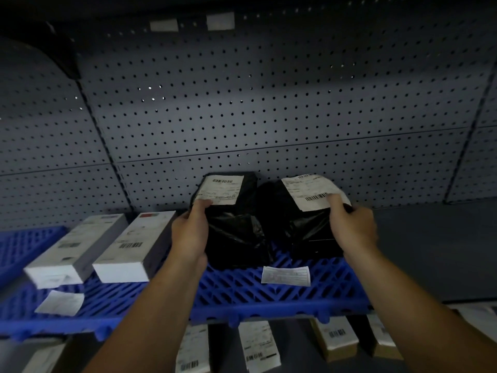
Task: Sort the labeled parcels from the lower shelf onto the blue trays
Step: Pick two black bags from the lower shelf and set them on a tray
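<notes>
Two black plastic parcels stand upright side by side on the blue grid tray (269,300). My left hand (189,232) grips the left black parcel (234,227) by its left side, thumb on the lower corner of its white label. My right hand (352,227) grips the right black parcel (301,224), thumb on its curling label. Two white boxes (107,243) with barcode labels lie on the tray to the left. Below the tray's front edge, several labelled parcels (258,345) show on the lower shelf.
A loose white label (286,275) lies flat on the tray in front of the black parcels, another slip (60,302) at the tray's front left. A grey pegboard wall (242,103) closes the back. Bare grey shelf (435,251) lies right of the tray.
</notes>
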